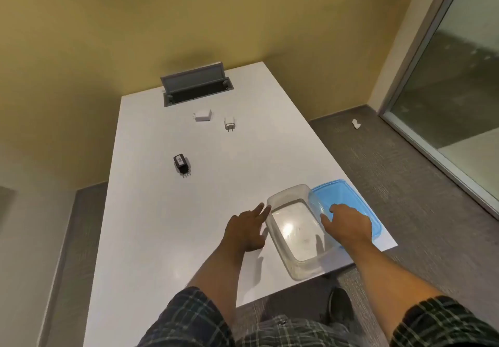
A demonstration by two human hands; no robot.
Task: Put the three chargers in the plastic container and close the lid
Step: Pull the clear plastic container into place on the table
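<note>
Container (pixel 294 234) empty, lid (pixel 348 200) off, 3 chargers (pixel 181 164) still out; your left hand (pixel 247 231) open, right hand (pixel 347 225) probably empty too.

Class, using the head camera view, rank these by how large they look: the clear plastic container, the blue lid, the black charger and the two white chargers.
1. Clear plastic container and blue lid: similar, and the lid is partly hidden, so unranked.
2. Black charger.
3. Wedge-shaped white charger and white charger with prongs toward the camera: alike, and farther away, so true sizes are unsure.

Chargers: three – black charger (pixel 181 165), two white chargers (pixel 203 115) (pixel 229 123). One container (pixel 297 227), one lid (pixel 348 200).
</note>
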